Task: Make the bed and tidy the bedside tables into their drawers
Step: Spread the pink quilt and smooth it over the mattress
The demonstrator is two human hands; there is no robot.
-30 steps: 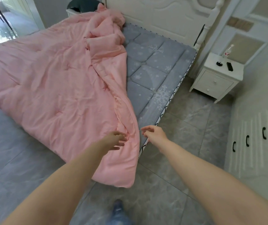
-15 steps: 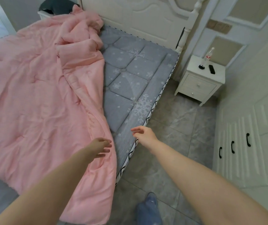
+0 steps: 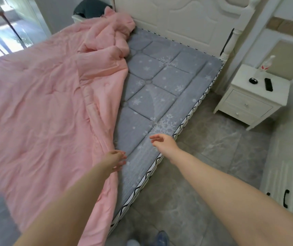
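Note:
A pink quilt (image 3: 35, 112) lies bunched over the left part of the bed, leaving the grey snowflake mattress (image 3: 159, 82) bare on the right. My left hand (image 3: 114, 159) reaches to the quilt's right edge near the foot of the bed, fingers loosely extended at the fabric, gripping nothing that I can see. Above the mattress's near right side my right hand (image 3: 164, 142) hovers, open and empty. A white bedside table (image 3: 239, 105) with two closed drawers stands right of the bed, holding a black remote (image 3: 268, 84), a small black item (image 3: 253, 80) and a clear bottle (image 3: 266, 65).
The white headboard (image 3: 177, 18) stands at the far end. A dark cloth (image 3: 88, 8) sits on something white behind the quilt's top. White cupboard doors with black handles (image 3: 286, 198) line the right wall. Grey tile floor (image 3: 213, 153) runs between bed and cupboards. My feet show below.
My view has moved toward the bed's right side. Both hands have reached further over the bed; the left stays at the quilt's edge, the right is now over the mattress.

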